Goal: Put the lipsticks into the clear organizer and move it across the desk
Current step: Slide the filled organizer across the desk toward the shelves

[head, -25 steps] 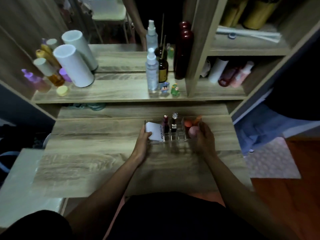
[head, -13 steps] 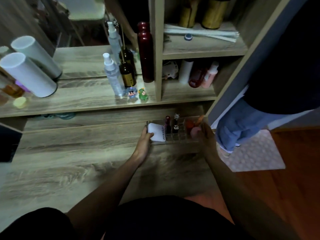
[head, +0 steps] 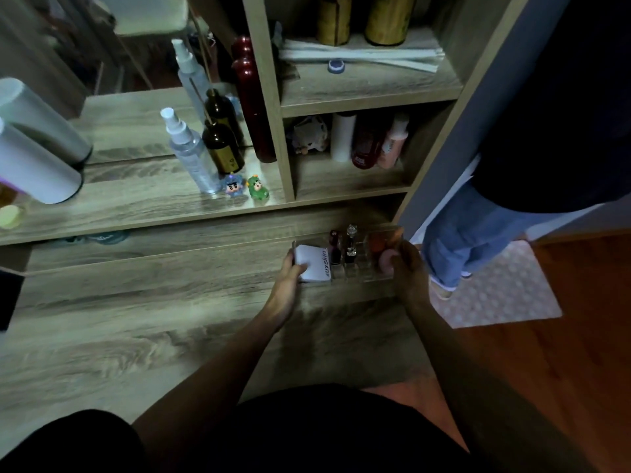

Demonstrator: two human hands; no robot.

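Note:
The clear organizer (head: pixel 362 276) rests on the wooden desk (head: pixel 153 319) at its far right, close under the shelf. Two lipsticks stand upright in its middle slots: a dark red one (head: pixel 335 246) and a black one with a silver cap (head: pixel 350 245). A white compact (head: pixel 312 262) fills its left part, and orange and pink sponges (head: pixel 384 256) sit in its right part. My left hand (head: pixel 288 279) grips the organizer's left end. My right hand (head: pixel 408 269) grips its right end.
Just behind is a shelf (head: pixel 143 206) with a spray bottle (head: pixel 191 155), a brown bottle (head: pixel 222 148), two small figurines (head: pixel 246 189) and white cylinders (head: pixel 30 165). A cubby (head: pixel 348 141) holds bottles. A person in jeans (head: pixel 471 230) stands at the desk's right edge on a mat.
The organizer, held at both ends, has slid to the right across the desk toward its right edge. The view has turned right with it.

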